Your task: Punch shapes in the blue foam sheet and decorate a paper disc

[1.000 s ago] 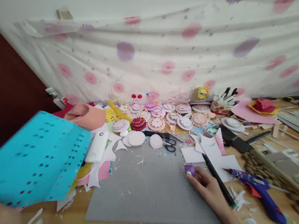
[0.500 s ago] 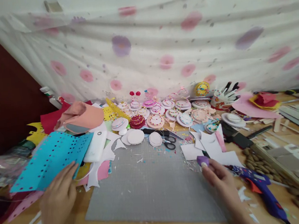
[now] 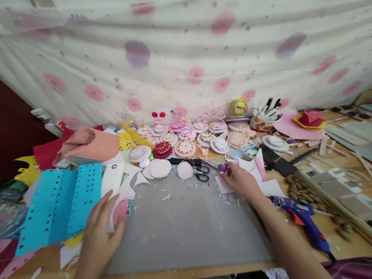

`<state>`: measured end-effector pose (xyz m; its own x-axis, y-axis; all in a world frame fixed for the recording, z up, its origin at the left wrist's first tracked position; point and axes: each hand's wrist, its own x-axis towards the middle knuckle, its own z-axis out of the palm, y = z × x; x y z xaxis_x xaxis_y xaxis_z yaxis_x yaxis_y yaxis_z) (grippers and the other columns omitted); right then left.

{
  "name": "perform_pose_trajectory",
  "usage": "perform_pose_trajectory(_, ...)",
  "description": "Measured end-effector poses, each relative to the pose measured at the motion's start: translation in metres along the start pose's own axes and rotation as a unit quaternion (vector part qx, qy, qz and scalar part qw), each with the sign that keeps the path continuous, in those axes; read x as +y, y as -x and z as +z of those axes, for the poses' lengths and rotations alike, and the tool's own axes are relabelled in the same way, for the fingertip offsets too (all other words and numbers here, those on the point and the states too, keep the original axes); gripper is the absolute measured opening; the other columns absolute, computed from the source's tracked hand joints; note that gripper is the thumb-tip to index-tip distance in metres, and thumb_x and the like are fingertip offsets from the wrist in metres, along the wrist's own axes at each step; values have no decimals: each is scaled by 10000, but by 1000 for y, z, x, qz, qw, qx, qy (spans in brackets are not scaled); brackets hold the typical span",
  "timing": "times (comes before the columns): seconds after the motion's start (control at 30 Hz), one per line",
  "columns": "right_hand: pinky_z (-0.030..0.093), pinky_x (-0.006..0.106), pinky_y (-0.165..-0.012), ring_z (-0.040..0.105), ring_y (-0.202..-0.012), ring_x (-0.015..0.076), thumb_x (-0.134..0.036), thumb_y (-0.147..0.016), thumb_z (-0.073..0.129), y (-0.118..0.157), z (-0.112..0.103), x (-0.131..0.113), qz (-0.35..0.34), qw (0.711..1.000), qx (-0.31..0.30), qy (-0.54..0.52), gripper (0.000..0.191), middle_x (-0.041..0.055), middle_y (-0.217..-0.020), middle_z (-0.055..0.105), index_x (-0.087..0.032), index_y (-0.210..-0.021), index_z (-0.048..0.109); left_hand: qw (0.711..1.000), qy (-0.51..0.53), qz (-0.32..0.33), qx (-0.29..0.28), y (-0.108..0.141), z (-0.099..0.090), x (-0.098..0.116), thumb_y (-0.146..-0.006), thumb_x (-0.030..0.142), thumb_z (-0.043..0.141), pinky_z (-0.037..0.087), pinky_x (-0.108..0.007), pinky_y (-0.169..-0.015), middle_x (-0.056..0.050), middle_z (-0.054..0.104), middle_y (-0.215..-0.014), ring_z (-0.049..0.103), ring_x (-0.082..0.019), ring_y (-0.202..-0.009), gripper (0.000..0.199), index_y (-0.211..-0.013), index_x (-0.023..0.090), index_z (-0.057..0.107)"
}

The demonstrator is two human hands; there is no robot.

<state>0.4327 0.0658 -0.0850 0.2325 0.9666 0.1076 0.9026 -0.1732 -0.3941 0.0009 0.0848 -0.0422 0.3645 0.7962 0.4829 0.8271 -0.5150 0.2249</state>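
Small purple tool [image 3: 222,168] pinched in the right hand's [image 3: 244,184] fingertips at the far right of the grey mat [image 3: 188,231]; the left hand [image 3: 100,229] is loosely spread, nothing seen gripped, by the white device [image 3: 111,179]. Blue sheet [image 3: 86,193], left of the mat, already pierced in many rows; beaded discs [image 3: 162,149] seemingly finished, plain white disc [image 3: 160,168] undecorated.
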Motion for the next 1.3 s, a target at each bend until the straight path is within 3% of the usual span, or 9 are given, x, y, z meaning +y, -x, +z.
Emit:
perform_pose_trajectory(0.07, 460, 350, -719, 637, -878, 281, -397, -901, 472, 3, 2, 2, -30, 999, 0, -18, 295, 134, -972, 657, -172, -1087, 516, 998, 50, 25, -13, -11, 11, 29, -905, 231, 470, 415, -479, -1056, -131, 491, -1369, 472, -293, -1276, 390, -1295, 214, 455)
perform_pose_trajectory(0.27, 472, 407, -851, 607, -978, 282, -398, -927, 425, 29, 13, 4, -73, 993, 29, -92, 329, 148, -1076, 610, -181, -1172, 466, 975, 148, 94, -139, -22, 44, 96, -928, 158, 425, 407, -447, -1081, -97, 440, -1429, 429, -240, -1320, 400, -1317, 245, 459)
perform_pose_trajectory(0.43, 473, 364, -738, 562, -782, 230, -470, -923, 450, 32, -2, 12, -32, 977, 83, -196, 330, 66, -873, 568, -184, -1087, 481, 953, 189, 147, -187, -25, 57, 120, -912, 119, 430, 409, -450, -1084, -99, 466, -1410, 444, -231, -1306, 397, -1287, 231, 493)
perform_pose_trajectory(0.6, 449, 297, -679, 512, -741, 181, -538, -909, 470, 26, -26, 38, 15, 917, 171, -361, 326, 15, -844, 528, -227, -1001, 498, 932, 202, 201, -222, -48, 72, 142, -893, 92, 440, 411, -430, -1091, -110, 487, -1403, 455, -224, -1300, 381, -1248, 195, 529)
perform_pose_trajectory(0.77, 453, 299, -692, 523, -790, 195, -578, -909, 427, 26, -28, 51, 35, 900, 200, -385, 352, 27, -855, 539, -238, -957, 505, 907, 154, 303, -249, -96, 115, 186, -886, 114, 453, 398, -384, -1099, -167, 515, -1384, 473, -243, -1296, 362, -1233, 104, 553)
perform_pose_trajectory(0.87, 461, 317, -704, 518, -776, 200, -564, -921, 396, 27, -28, 50, 38, 904, 195, -378, 339, 36, -840, 529, -240, -948, 493, 914, 139, 293, -244, -118, 145, 206, -874, 87, 437, 349, -445, -1126, -220, 447, -1437, 390, -286, -1366, 461, -1332, 51, 463)
perform_pose_trajectory(0.97, 460, 320, -712, 510, -760, 195, -526, -920, 423, 26, -35, 49, 36, 908, 190, -371, 296, 35, -841, 519, -238, -942, 489, 924, 121, 268, -244, -124, 162, 210, -878, 91, 429, 394, -506, -1071, -273, 489, -1380, 436, -328, -1332, 431, -1300, 20, 482)
perform_pose_trajectory(1.13, 444, 299, -706, 508, -780, 189, -481, -932, 425, 11, -43, 47, -14, 931, 162, -326, 265, 27, -853, 506, -227, -995, 473, 928, 107, 254, -249, -105, 150, 196, -900, 133, 445, 399, -516, -1063, -242, 526, -1364, 466, -319, -1313, 362, -1243, 64, 541)
perform_pose_trajectory(1.3, 428, 299, -724, 511, -767, 183, -468, -928, 462, -20, -35, 44, -70, 952, 110, -275, 277, 20, -843, 517, -210, -1028, 478, 925, 106, 256, -260, -68, 108, 193, -933, 191, 437, 361, -482, -1118, -196, 466, -1441, 399, -290, -1366, 412, -1328, 84, 487)
